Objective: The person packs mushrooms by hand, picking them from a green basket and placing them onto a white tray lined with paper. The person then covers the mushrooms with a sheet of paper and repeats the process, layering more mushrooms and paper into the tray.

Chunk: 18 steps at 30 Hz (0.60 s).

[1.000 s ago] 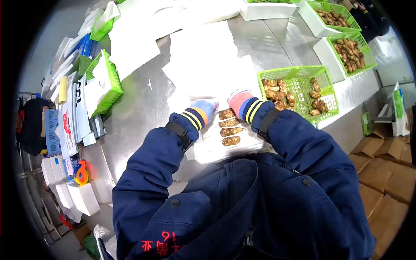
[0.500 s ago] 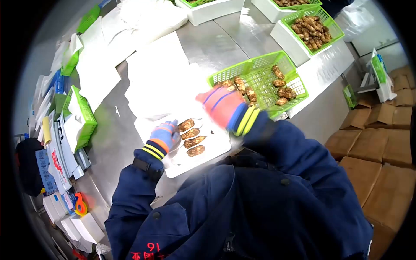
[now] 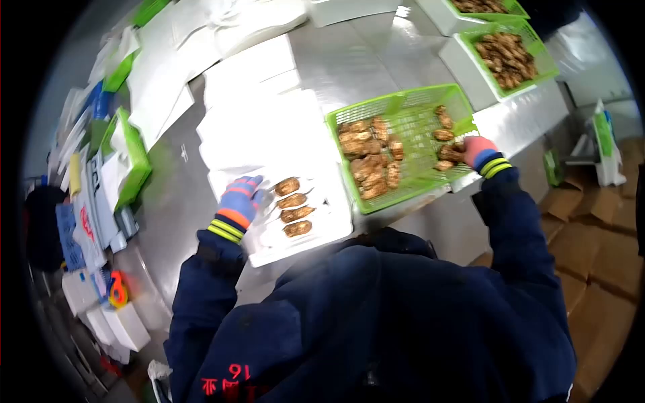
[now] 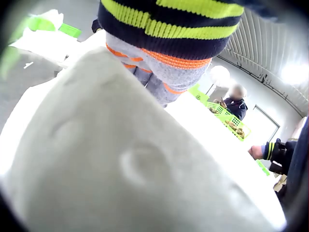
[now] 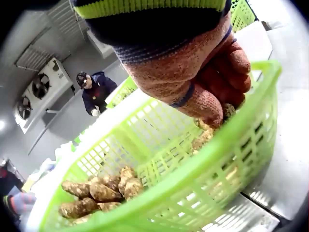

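Brown knobbly pieces [image 3: 293,201] lie in a column on a white tray [image 3: 300,248], with white strips between them. My gloved left hand [image 3: 240,198] rests at the tray's left edge, fingers loosely extended; in the left wrist view a pale surface hides part of that hand [image 4: 159,72]. My right hand [image 3: 479,149] reaches into the right end of a green basket [image 3: 411,144]. In the right wrist view the fingers and thumb of the right hand [image 5: 198,82] curl round a brown piece [image 5: 228,112], over other pieces. More pieces [image 5: 104,189] fill the basket's other end.
White sheets [image 3: 259,121] cover part of the metal table [image 3: 356,54]. Filled green baskets [image 3: 504,57] on white boxes stand at the back right. Stacked packaging and a green basket [image 3: 127,161] line the left side. Another person [image 5: 96,92] stands across the room.
My right hand has moved from beside the tray, over the basket, to its right end and grips a piece there. The left hand has stayed by the tray. The head view has shifted.
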Each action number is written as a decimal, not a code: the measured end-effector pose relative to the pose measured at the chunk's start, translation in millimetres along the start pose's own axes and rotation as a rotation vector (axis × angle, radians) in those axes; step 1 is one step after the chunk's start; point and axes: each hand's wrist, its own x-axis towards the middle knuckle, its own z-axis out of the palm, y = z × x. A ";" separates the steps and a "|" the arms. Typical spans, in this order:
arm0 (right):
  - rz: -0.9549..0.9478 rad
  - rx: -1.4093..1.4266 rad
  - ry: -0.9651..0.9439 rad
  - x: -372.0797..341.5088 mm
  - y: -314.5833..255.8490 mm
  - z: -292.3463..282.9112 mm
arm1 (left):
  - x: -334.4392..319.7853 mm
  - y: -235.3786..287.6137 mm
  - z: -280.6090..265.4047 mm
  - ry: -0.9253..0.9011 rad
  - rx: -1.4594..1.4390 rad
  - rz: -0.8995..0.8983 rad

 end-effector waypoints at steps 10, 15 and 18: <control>-0.738 0.347 0.328 -48.2 -212.4 -110.6 | 0.7 13.1 -4.5 -0.208 0.186 -0.009; -0.840 0.024 0.312 -0.9 -344.0 -49.8 | -0.3 13.5 -6.5 -0.182 0.167 0.035; -0.793 -0.012 0.153 11.5 -363.9 -30.4 | -1.3 15.5 -5.5 -0.187 0.211 0.020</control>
